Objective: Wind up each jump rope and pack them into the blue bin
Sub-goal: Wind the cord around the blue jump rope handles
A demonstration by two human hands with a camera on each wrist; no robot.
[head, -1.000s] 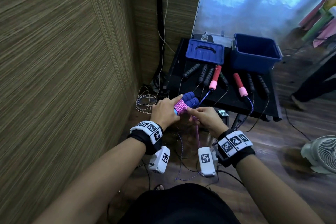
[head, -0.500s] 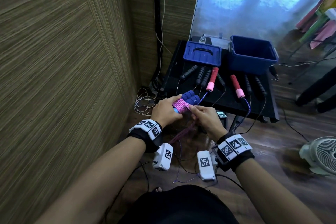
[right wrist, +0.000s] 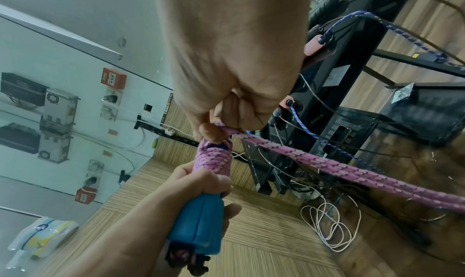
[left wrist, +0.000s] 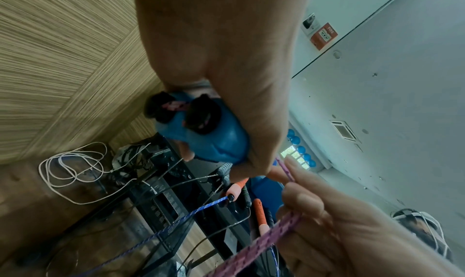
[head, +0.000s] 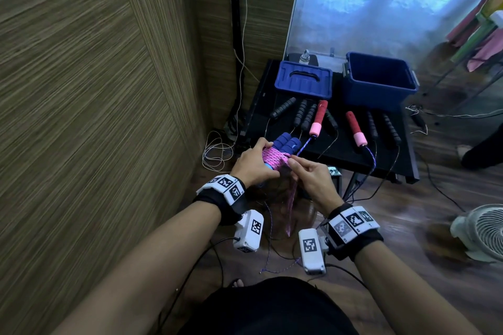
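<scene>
Left hand (head: 254, 164) grip clamped round both blue handles (right wrist: 198, 225) so the pink rope (right wrist: 214, 159) coils stay tight; right hand (head: 309, 177) pinches the loose end for wrapping. Blue bin (head: 381, 90) waits w/ nothing visible inside, back of bench (head: 351, 155).

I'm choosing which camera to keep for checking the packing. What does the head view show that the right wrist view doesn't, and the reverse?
Only the head view shows the blue bin, open on the black table, its lid beside it, and the black-handled ropes.

Only the right wrist view shows the butt ends of the blue handles and the wall boxes.

Both show the left hand gripping the handles and the right hand pinching the pink rope wound around them.
</scene>
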